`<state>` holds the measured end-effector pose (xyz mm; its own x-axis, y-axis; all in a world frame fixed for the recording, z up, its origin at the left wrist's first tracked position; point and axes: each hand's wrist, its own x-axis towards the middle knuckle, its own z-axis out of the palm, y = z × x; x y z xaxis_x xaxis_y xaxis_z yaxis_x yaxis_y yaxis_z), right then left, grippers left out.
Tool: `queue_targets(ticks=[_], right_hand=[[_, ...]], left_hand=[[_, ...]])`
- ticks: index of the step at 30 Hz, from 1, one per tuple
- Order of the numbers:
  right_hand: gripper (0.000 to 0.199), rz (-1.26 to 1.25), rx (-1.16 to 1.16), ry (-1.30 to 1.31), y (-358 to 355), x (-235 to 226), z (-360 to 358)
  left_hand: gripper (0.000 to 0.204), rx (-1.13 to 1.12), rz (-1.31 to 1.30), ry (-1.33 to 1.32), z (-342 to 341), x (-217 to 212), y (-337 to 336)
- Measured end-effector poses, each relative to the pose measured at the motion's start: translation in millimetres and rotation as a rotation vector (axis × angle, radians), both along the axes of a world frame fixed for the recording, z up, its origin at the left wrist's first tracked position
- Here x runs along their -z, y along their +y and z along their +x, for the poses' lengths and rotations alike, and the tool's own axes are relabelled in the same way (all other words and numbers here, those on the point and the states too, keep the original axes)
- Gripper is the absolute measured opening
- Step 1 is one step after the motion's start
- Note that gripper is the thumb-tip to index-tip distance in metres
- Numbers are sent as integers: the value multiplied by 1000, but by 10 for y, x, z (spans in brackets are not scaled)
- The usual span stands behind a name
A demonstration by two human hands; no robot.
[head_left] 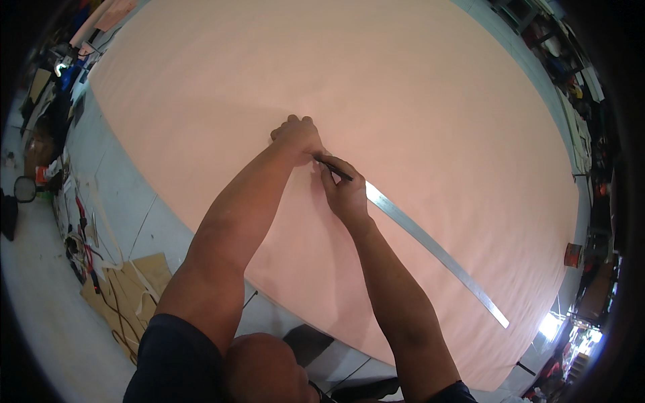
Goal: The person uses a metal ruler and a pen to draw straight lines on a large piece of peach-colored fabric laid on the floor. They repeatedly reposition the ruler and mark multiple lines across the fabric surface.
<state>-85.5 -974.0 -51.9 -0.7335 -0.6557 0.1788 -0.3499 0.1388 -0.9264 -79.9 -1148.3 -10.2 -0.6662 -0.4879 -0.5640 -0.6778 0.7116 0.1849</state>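
On the big, smooth pink sheet (416, 101) we press our left hand (295, 134), curled into a fist, on the end of a long, flat, shiny metal ruler (430, 243). Our right hand (344, 191) pinches a thin dark pen (334, 168) beside it. Brown cardboard pieces (131, 289) lie on the floor.

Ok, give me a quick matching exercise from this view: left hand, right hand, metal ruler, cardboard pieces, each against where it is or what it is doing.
Things:
1. left hand
2. right hand
3. metal ruler
4. cardboard pieces

States:
A. lying on the floor at the lower left
B. holding a dark pen at the ruler's edge
C. pressing down the ruler's far end
D. lying diagonally on the pink fabric

Pairs: 1-C, 2-B, 3-D, 4-A
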Motion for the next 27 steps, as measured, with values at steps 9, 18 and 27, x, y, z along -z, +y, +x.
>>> queue_targets(ticks=[9,18,27], right_hand=[[19,37,20,59,-52,11,2],[13,358,119,211,658,-129,-100],[10,314,-9,460,682,-181,-157]], left_hand=[[95,-94,15,-52,-57,-85,42],[90,-63,34,15,58,46,6],[95,-36,55,30,47,57,-35]])
